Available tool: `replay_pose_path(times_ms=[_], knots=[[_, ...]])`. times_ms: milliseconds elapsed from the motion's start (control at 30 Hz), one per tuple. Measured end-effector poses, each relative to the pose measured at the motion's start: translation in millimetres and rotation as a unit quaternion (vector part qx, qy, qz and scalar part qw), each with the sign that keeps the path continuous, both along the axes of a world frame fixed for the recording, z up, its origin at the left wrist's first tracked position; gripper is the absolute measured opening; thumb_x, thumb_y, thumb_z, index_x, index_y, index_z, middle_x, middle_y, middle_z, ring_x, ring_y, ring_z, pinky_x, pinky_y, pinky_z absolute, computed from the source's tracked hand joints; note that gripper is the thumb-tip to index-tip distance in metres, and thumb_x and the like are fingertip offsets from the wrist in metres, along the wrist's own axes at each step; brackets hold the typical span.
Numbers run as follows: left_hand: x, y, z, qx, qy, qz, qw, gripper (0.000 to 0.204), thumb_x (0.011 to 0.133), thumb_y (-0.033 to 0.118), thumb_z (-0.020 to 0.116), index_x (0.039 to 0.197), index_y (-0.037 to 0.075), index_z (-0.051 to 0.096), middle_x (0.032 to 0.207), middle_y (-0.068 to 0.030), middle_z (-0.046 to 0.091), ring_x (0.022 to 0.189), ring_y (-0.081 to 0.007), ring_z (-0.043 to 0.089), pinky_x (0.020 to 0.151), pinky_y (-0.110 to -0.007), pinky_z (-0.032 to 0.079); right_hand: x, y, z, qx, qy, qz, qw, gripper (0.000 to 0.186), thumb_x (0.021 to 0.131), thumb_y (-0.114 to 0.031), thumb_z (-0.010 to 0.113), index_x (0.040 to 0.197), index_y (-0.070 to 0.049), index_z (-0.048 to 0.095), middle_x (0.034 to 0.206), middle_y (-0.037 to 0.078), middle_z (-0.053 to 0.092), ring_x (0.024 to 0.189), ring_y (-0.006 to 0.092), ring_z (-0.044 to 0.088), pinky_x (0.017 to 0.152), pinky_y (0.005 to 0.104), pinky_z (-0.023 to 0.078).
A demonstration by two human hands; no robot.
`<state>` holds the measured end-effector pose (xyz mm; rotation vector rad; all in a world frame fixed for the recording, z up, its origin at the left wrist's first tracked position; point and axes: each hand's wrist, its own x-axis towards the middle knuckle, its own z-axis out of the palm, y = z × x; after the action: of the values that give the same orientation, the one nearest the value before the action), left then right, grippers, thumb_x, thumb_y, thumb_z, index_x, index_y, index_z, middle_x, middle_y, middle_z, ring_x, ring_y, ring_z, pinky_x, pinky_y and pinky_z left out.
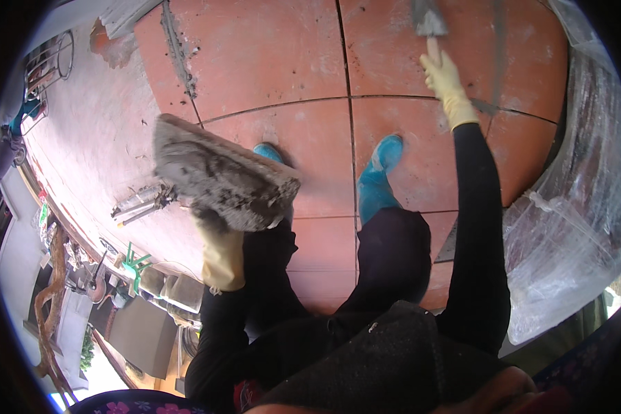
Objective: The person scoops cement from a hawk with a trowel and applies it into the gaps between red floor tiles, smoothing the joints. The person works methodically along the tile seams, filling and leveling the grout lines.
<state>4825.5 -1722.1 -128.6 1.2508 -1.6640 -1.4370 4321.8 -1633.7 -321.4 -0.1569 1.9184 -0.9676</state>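
Observation:
My left hand (pixel 221 255), in a cream rubber glove, is closed under a mortar board (pixel 169 131) and holds it in front of my left leg. Wet grey mortar (pixel 234 183) is heaped along the board, which hides most of the fingers. Stretched out ahead on the right, my gloved right hand (pixel 445 79) grips the handle of a trowel (pixel 430 24). The trowel blade is over the reddish floor tiles (pixel 276 52) and slightly blurred. Grey mortar fills a joint (pixel 176 52) at the upper left, and a grey strip (pixel 499 48) runs right of the trowel.
My turquoise boots (pixel 376 179) stand on the tiles. Clear plastic sheeting (pixel 566 234) hangs along the right side. At the left are a mortar-caked tool (pixel 145 202), a green plastic object (pixel 135 265), a twisted wooden branch (pixel 48 310) and a metal rack (pixel 52 62).

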Motion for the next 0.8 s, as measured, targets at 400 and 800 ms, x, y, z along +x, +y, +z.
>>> replay_pose_path(times_ms=[400, 800], knots=[[-6, -86, 7, -0.166, -0.215, -0.001, 0.962, 0.042, 0.087, 0.012, 0.071, 0.124, -0.004, 0.059, 0.118, -0.0123, 0.066, 0.107, -0.0201, 0.063, 0.092, -0.035, 0.05, 44, 2, 7, 0.006, 0.11, 0.574, 0.811, 0.052, 0.09, -0.012, 0.061, 0.142, -0.015, 0.054, 0.143, 0.012, 0.057, 0.13, 0.0279, 0.056, 0.108, 0.0388, 0.046], [-16, -69, 13, -0.032, -0.065, 0.123, 0.99, 0.042, 0.103, 0.021, 0.052, 0.138, -0.002, 0.047, 0.13, -0.018, 0.058, 0.111, -0.025, 0.06, 0.089, -0.038, 0.055, -3, -151, 22, 0.055, 0.172, 0.537, 0.824, 0.044, 0.092, -0.018, 0.05, 0.136, -0.018, 0.056, 0.104, 0.013, 0.069, 0.091, 0.0295, 0.066, 0.073, 0.0407, 0.054]])
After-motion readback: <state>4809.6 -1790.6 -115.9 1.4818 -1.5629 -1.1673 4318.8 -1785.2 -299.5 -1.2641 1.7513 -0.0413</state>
